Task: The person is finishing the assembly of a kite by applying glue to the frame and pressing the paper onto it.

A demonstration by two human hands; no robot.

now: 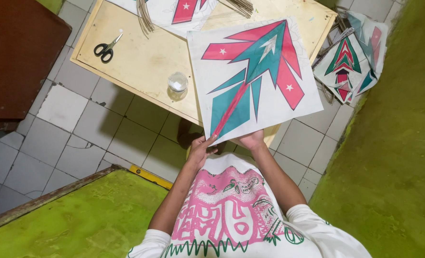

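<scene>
Both hands grip the near corner of a square white paper kite sheet printed with a teal and pink arrow pattern and white stars. The left hand pinches the corner at 6 o'clock of the sheet, fingers closed on the paper edge. The right hand sits just beside it, mostly under the sheet; its fingers curl against the paper, apparently closed on it.

The sheet lies tilted over the light wooden surface, its near corner overhanging the edge. A thin stick appears to run along the sheet's diagonal; whether it is glued cannot be told.

Judged state: this sheet is printed and cut. A stack of similar printed kites lies at 3 o'clock, apparently finished units. Black-handled scissors rest at 10 o'clock, a small clear glass jar with white contents near the surface's middle, and bundles of thin bamboo sticks at 12 o'clock, suggesting more framing remains.
</scene>
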